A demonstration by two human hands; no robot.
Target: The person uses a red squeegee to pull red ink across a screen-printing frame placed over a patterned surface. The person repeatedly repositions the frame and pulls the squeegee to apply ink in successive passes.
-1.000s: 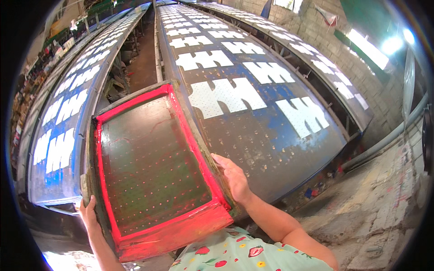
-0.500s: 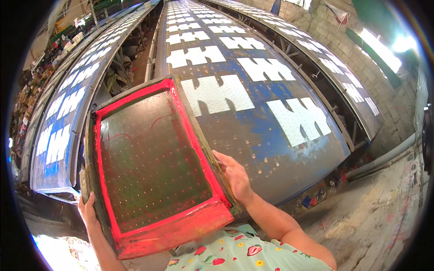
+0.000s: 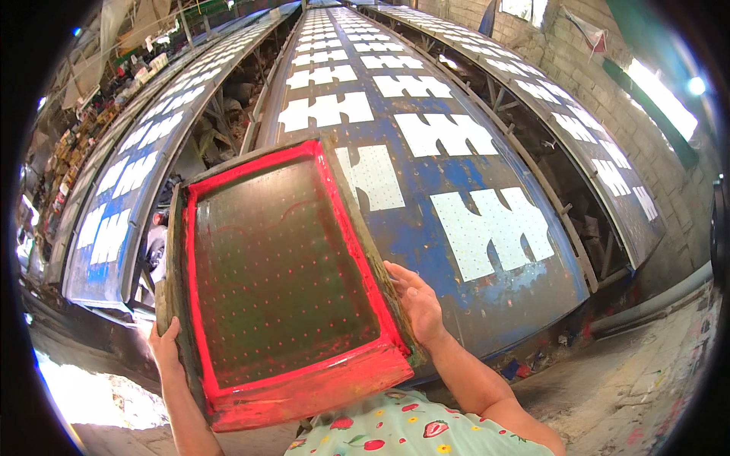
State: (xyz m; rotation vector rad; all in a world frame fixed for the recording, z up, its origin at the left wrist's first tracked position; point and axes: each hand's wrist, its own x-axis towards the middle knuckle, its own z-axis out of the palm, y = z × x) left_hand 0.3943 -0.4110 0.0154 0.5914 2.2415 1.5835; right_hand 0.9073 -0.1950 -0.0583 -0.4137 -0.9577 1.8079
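My left hand (image 3: 167,346) grips the left side of a wooden screen-printing frame (image 3: 274,273), its thumb visible and its other fingers partly hidden. My right hand (image 3: 417,308) holds the opposite side, fingers curled at the edge. The frame has a red inner border, a wide red-smeared band at its near end and a dark greenish mesh with rows of small dots. It is held over the near end of a long middle table (image 3: 494,311), whose blue-stained grey top carries rows of white notched cut pieces (image 3: 487,235) with small dots.
Long tables with similar white pieces run along the left (image 3: 84,277) and right (image 3: 642,232). Narrow gaps with framework and clutter separate them. A block wall (image 3: 585,68) with a bright opening is at right. A thick grey pipe (image 3: 654,300) lies low right above concrete ground.
The frame and both hands have shifted right in the view; the tables appear further down, showing more of their far ends, as the camera has moved. Both hands keep their hold.
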